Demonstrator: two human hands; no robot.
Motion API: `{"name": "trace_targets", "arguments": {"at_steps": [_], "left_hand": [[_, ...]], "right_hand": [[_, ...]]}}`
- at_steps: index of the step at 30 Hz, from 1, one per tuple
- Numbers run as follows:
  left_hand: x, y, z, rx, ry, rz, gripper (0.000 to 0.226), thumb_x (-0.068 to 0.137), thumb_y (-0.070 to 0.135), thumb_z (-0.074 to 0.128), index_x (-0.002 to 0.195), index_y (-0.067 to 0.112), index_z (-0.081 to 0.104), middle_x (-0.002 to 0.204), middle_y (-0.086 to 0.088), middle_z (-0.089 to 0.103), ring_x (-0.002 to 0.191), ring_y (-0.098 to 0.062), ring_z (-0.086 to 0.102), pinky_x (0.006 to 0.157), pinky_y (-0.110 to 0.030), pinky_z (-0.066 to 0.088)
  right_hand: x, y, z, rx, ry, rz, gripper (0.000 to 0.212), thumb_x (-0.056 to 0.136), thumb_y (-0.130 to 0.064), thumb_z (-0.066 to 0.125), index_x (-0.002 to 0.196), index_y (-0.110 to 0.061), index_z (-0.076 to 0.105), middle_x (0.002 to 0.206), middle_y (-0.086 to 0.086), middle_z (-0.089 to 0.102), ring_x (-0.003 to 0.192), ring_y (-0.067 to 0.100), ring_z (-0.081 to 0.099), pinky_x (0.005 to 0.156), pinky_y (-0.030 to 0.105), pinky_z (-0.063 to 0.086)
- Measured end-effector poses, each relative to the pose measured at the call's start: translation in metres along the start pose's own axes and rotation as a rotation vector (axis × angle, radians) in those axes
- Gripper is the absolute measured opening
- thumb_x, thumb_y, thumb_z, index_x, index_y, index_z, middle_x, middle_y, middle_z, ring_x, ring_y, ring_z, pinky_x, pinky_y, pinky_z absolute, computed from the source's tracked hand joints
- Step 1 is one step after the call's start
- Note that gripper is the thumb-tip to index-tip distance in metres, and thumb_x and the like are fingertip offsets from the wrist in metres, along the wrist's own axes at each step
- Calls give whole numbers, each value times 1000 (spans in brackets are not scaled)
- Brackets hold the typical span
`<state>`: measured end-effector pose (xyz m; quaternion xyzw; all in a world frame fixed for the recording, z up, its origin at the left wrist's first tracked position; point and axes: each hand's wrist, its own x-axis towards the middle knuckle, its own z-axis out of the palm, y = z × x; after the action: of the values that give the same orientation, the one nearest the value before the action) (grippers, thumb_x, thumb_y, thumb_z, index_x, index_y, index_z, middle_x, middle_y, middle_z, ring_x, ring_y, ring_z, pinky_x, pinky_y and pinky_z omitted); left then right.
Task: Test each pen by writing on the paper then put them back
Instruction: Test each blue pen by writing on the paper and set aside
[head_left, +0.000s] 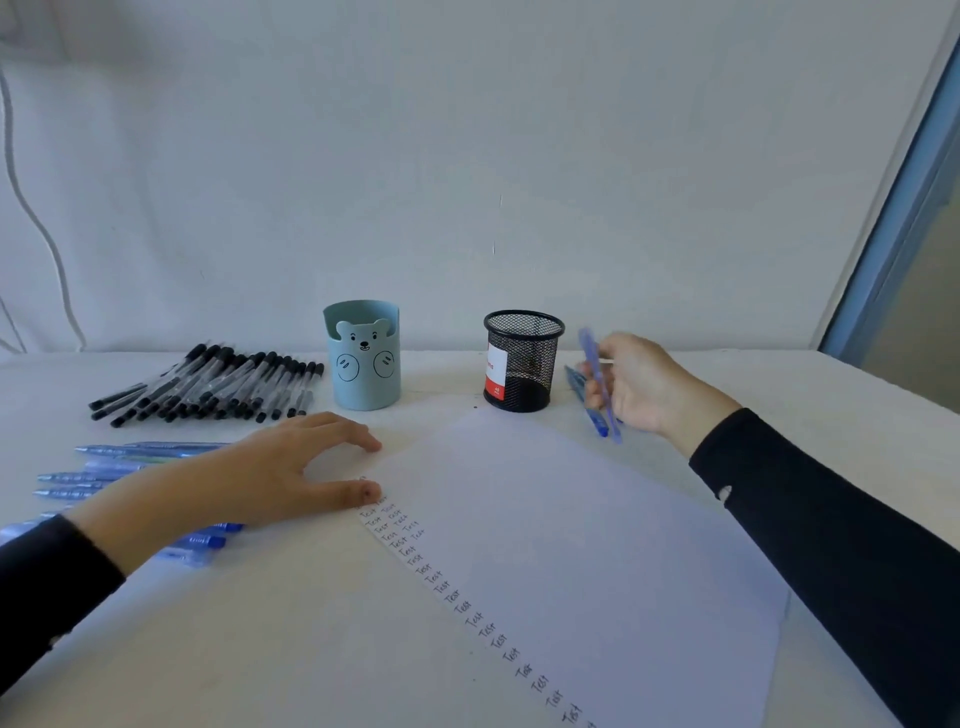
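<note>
At two o'clock, beside the black mesh cup (522, 361), the right hand (647, 387) has its grip pinching a blue pen (590, 351), seemingly for testing, while the left hand (270, 470), grip spread, rests at the nine-o'clock edge of the paper (571, 545) on the counter (260, 649), likely steadying it.

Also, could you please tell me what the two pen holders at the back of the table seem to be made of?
The black holder looks like metal wire mesh with a dark matt coating: its grid wall is see-through. The pale blue bear holder looks like smooth, opaque, matt plastic, perhaps silicone: no gloss, and a cleanly cut-out bear shape.
</note>
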<state>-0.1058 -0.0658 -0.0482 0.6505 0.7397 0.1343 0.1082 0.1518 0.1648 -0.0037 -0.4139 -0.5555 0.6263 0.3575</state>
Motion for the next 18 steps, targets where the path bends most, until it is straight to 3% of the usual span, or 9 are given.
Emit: {"name": "trace_targets", "arguments": {"at_steps": [2,4,6,9,10,12,14,16,18], "left_hand": [[0,0,0,-2,3,2,74,58,95,42,122,58,45,134,37,36,126,6,37,97,-19,37],[0,2,0,1,2,0,73,57,96,41,120,59,45,133,38,36,125,6,38,98,-19,36],[0,3,0,6,2,5,71,57,96,41,119,60,45,133,38,36,125,5,38,101,-20,33],[-1,3,-1,8,-9,2,68,59,94,42,118,62,43,135,36,36,125,4,38,100,-20,33],[-1,3,-1,7,-12,0,68,59,94,42,118,61,43,136,35,36,125,4,38,99,-19,33],[-1,4,-2,9,-12,0,69,59,93,42,119,60,43,136,35,36,124,4,38,97,-18,33],[-1,5,-2,12,-13,2,70,61,91,43,123,58,43,135,35,36,124,4,38,96,-18,34],[-1,5,-3,21,-13,5,70,62,91,43,124,57,43,135,35,36,124,3,39,95,-17,36],[-1,5,-2,30,-15,4,70,59,93,40,121,60,42,135,34,36,124,3,39,99,-20,38]], "right_hand": [[5,12,-3,-398,63,-144,21,90,3,33,84,-6,51,75,2,47,54,26,48,39,21,28],[10,26,-3,-754,110,-326,20,87,5,40,97,5,57,93,17,58,72,36,60,42,30,43],[12,36,-1,-893,124,-441,23,86,2,52,109,4,56,98,22,62,84,33,59,65,39,50],[14,43,2,-974,143,-554,8,86,-8,59,94,-10,58,86,8,62,82,29,59,67,33,45],[14,45,2,-1021,145,-571,3,86,-10,58,86,-11,61,83,7,63,82,31,60,67,33,44],[16,48,1,-1232,180,-614,16,90,-19,56,84,-12,69,85,6,66,89,32,61,74,34,41],[16,46,0,-1428,259,-615,29,96,-34,49,91,-21,74,104,2,64,105,30,53,85,36,32],[15,44,-1,-1476,247,-525,34,97,-42,40,106,-33,72,128,0,53,121,28,41,98,38,27],[17,43,-5,-1496,137,-389,41,99,-39,30,131,-38,56,151,3,35,137,28,28,110,40,20]]}}
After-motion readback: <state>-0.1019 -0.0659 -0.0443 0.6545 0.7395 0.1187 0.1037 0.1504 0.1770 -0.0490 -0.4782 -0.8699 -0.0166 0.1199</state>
